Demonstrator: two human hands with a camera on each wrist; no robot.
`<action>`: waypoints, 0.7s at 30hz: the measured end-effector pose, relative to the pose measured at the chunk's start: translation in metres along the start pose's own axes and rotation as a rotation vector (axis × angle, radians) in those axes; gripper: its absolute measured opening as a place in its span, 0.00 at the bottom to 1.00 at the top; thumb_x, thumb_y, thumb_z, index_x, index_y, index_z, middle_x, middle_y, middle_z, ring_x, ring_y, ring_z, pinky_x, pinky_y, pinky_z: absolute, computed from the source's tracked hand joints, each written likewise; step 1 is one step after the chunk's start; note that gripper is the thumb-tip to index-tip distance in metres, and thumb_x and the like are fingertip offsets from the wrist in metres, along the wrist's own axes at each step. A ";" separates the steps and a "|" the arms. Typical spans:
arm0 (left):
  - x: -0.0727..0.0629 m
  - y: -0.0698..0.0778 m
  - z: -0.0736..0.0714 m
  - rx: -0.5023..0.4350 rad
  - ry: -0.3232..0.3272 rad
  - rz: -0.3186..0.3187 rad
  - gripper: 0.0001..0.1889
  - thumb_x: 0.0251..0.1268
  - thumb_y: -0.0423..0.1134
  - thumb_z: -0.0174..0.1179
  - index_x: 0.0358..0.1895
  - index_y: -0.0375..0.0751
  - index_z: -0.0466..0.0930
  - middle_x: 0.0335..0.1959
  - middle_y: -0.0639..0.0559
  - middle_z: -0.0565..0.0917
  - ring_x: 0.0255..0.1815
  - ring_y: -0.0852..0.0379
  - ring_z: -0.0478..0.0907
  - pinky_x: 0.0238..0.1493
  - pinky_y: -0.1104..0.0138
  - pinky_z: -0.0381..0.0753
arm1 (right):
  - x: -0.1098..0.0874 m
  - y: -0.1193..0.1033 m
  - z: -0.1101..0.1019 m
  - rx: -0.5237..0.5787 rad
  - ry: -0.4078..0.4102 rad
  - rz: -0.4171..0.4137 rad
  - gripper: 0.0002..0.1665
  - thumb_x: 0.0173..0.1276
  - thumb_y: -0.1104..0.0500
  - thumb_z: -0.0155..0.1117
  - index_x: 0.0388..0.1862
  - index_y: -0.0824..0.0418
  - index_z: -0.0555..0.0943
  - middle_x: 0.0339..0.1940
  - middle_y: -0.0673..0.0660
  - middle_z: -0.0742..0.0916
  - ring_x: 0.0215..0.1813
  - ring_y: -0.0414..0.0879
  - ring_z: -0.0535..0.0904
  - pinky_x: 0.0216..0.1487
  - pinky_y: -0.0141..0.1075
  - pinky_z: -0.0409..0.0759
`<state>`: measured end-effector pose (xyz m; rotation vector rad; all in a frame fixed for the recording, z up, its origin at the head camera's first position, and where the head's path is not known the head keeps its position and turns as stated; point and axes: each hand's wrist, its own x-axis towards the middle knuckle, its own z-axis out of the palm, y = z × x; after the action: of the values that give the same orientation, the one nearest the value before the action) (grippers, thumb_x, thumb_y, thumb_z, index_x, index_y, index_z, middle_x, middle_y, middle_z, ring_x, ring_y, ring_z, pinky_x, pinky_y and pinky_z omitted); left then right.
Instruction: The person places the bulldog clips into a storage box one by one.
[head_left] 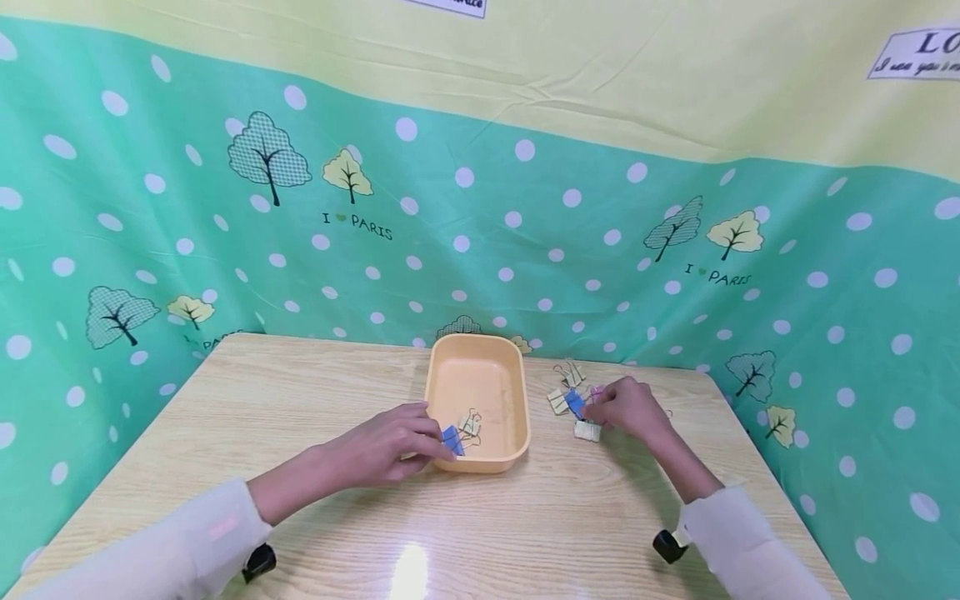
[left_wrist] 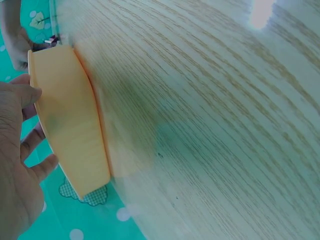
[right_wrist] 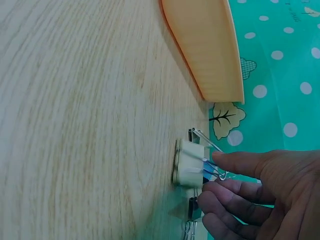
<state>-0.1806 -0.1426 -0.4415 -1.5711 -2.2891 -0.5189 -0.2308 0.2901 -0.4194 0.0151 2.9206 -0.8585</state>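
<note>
An orange plastic tray (head_left: 513,446) stands on the table, with a blue binder clip (head_left: 452,440) and a pale binder clip (head_left: 470,423) in its front part. My left hand (head_left: 397,442) reaches over the tray's left front rim, its fingers loosely bent and apart, fingertips close beside the blue clip. Right of the tray, my right hand (head_left: 630,406) pinches wire handles (right_wrist: 216,172) in a small group of binder clips; I cannot tell which clip they belong to. A blue binder clip (head_left: 575,403) is at these fingertips, and a white binder clip (right_wrist: 190,162) lies just below them.
More pale binder clips (head_left: 573,374) lie in the same group, with a pink clip (head_left: 596,394) partly behind the right hand. The wooden table (head_left: 525,533) ends at a green dotted curtain (head_left: 465,250) behind and on both sides.
</note>
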 end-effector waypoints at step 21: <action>0.000 -0.001 0.001 -0.003 0.019 0.027 0.21 0.62 0.25 0.75 0.51 0.56 0.97 0.40 0.62 0.92 0.45 0.61 0.83 0.66 0.46 0.91 | -0.002 0.009 0.009 0.321 -0.160 -0.016 0.13 0.79 0.65 0.72 0.50 0.78 0.90 0.43 0.69 0.96 0.40 0.54 0.96 0.46 0.46 0.97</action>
<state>-0.1815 -0.1425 -0.4421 -1.5888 -2.2512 -0.5284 -0.2280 0.2928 -0.4311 -0.0504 2.6103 -1.2584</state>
